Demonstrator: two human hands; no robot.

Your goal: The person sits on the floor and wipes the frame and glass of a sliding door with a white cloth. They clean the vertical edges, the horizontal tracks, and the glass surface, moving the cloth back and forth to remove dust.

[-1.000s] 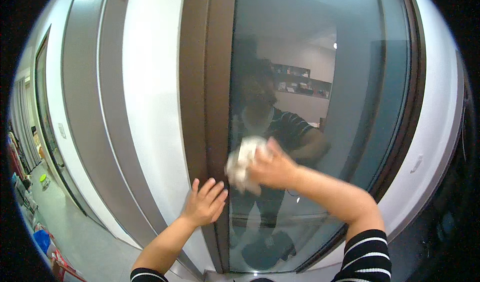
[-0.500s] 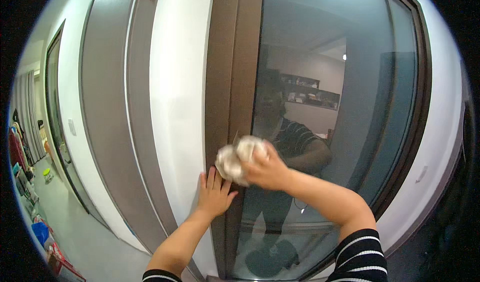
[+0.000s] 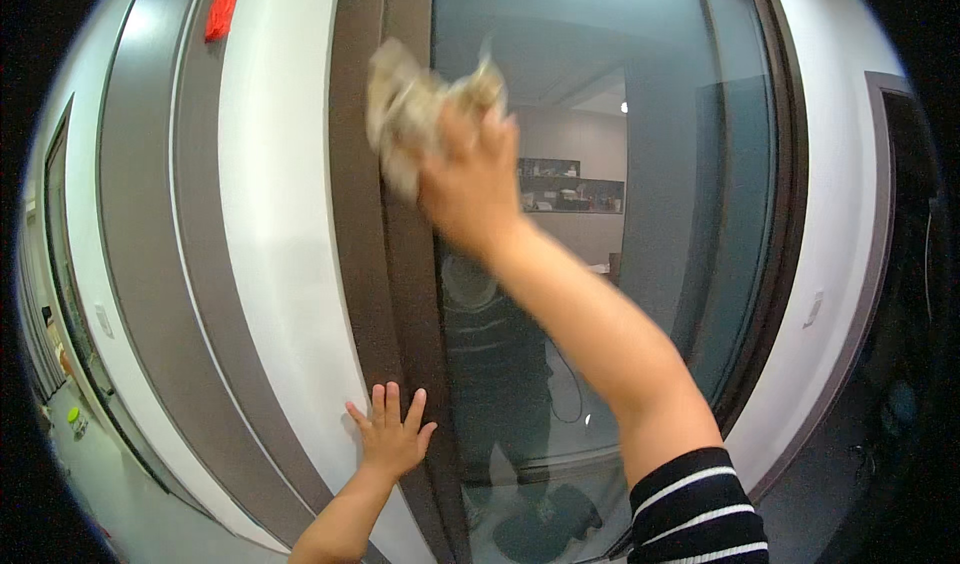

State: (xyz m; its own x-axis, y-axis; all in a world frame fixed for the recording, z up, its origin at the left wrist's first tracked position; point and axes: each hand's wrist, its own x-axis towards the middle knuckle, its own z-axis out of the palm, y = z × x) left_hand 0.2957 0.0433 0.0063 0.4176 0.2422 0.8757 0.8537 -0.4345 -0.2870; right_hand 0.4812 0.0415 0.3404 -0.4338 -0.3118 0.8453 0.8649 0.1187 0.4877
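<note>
A crumpled off-white cloth (image 3: pixel 400 114), blurred by motion, is bunched in my right hand (image 3: pixel 475 179). That hand is raised and closed round the cloth, over the upper part of the dark brown door frame (image 3: pixel 400 274), beside the glass panel (image 3: pixel 660 164). Lower down, my left hand (image 3: pixel 393 436) is spread with its fingers apart and the palm against the brown frame near the white wall edge. It holds nothing.
Left of the frame runs a white wall strip (image 3: pixel 290 244), then a grey-brown door panel (image 3: pixel 150 194). A red tassel (image 3: pixel 224 4) hangs at the upper left. The glass reflects shelves and a striped sleeve. A dark doorway (image 3: pixel 900 294) stands at far right.
My right hand has swept the cloth up along the frame, from beside my left hand to well above it. My left hand stays on the frame while the view has shifted.
</note>
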